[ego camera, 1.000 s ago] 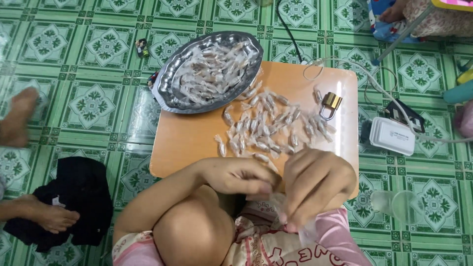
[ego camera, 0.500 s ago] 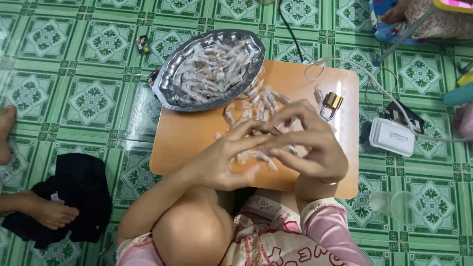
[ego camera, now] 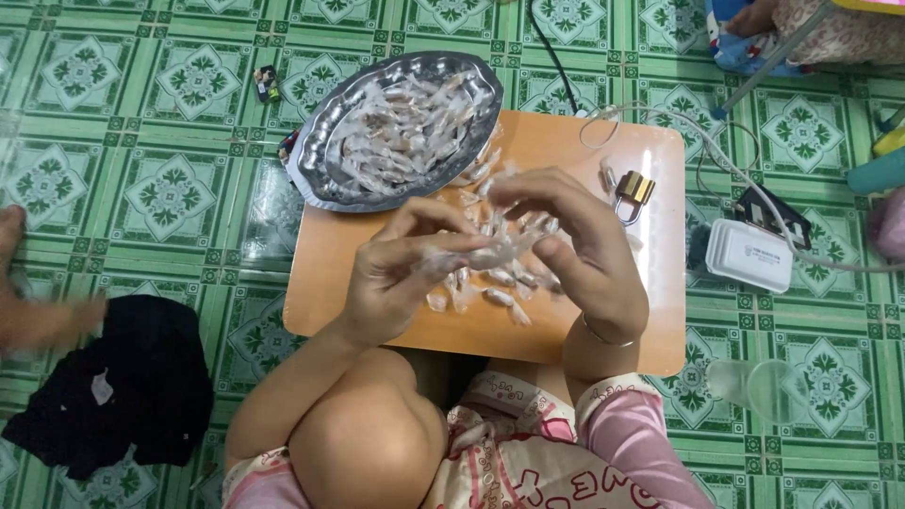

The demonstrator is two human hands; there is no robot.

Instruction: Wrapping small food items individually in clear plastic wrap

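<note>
Above, steel tray heaped with wrapped candies.

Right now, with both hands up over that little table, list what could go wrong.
1. The metal tray hangs partly past the edge of the wooden table; a bump from the left hand could tip it and spill its wrapped pieces.
2. The loose wrapped pieces lie near the table's front edge; the right hand could sweep some onto the floor.
3. The white cable could snag.
</note>
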